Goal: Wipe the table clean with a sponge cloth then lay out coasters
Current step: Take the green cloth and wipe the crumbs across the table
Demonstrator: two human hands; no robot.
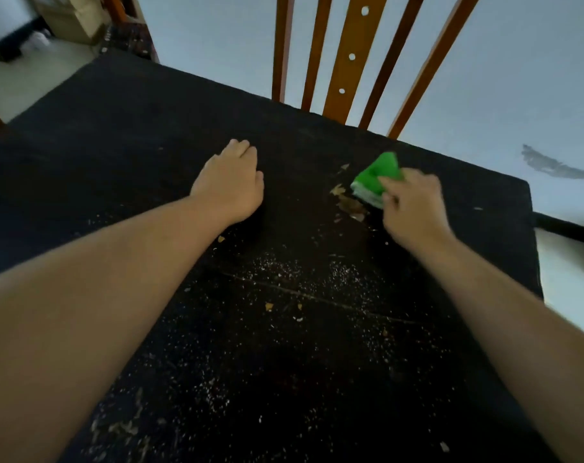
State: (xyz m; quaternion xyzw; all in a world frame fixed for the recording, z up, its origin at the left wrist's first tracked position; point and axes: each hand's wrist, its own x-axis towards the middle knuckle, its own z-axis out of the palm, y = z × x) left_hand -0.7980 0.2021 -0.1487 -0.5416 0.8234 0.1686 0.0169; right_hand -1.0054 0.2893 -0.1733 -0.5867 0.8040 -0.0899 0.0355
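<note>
Sponge cloth: Because it is bunched and folded in the right hand (412, 208), the green sponge cloth (377, 177) looks soft, light and easily squashed, with a paler layer showing at its lower edge; it sits on the far right part of the table (123, 128), touching the surface.
Grip: the right hand's fingers pinch the cloth's near side; a broader, flatter hold would likely press more of it onto the surface.
Left hand: the left hand (230, 182) rests on the table with fingers curled under, holding nothing.
Debris: tan flakes (349, 203) lie just beside the cloth; fine white crumbs (283, 272) are scattered nearer the person.
Table: dark, matte, flat, slightly rough-looking.
Chair: the wooden chair back (350, 58) has smooth, stiff orange-brown slats.
Coasters: none visible.
</note>
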